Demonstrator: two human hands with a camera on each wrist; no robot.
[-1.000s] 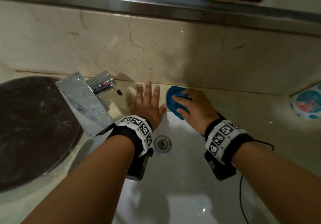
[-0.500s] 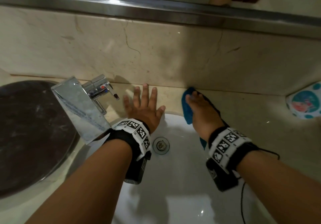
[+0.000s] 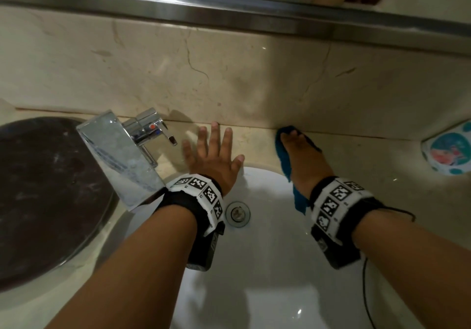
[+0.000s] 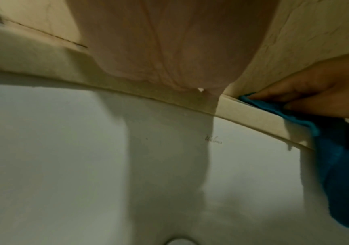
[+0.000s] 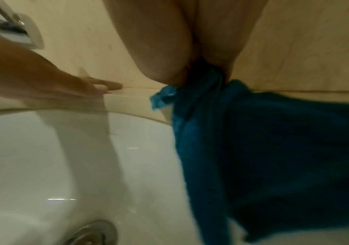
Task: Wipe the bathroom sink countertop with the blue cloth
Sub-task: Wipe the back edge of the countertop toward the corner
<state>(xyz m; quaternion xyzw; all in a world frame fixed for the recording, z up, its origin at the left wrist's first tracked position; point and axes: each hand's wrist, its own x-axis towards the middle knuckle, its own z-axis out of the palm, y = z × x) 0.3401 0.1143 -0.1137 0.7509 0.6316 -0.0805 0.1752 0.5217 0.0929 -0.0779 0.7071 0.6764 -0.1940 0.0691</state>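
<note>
1. Behind the basin (image 3: 254,265), right hand (image 3: 304,157) is pressing blue cloth (image 3: 283,155) flat-fingered onto countertop (image 3: 356,165), by the wall.
2. Left hand (image 3: 212,160) is resting splayed, holding nothing.
3. Risk: cloth's hanging tail is dragging into basin, probably bunching.

Blue cloth (image 3: 283,157) flat on beige countertop (image 3: 356,160), tail overhanging basin

head view high above, looking down and forward over sink basin (image 3: 267,277), both forearms in shot, wall ahead. left wrist view low inside basin, close under left hand (image 4: 169,49), facing back wall, right hand (image 4: 327,92) at right edge. right wrist view same low angle under right hand (image 5: 180,41), left hand (image 5: 50,82) at left. all three share basin rim, blue cloth (image 3: 284,155).
</note>
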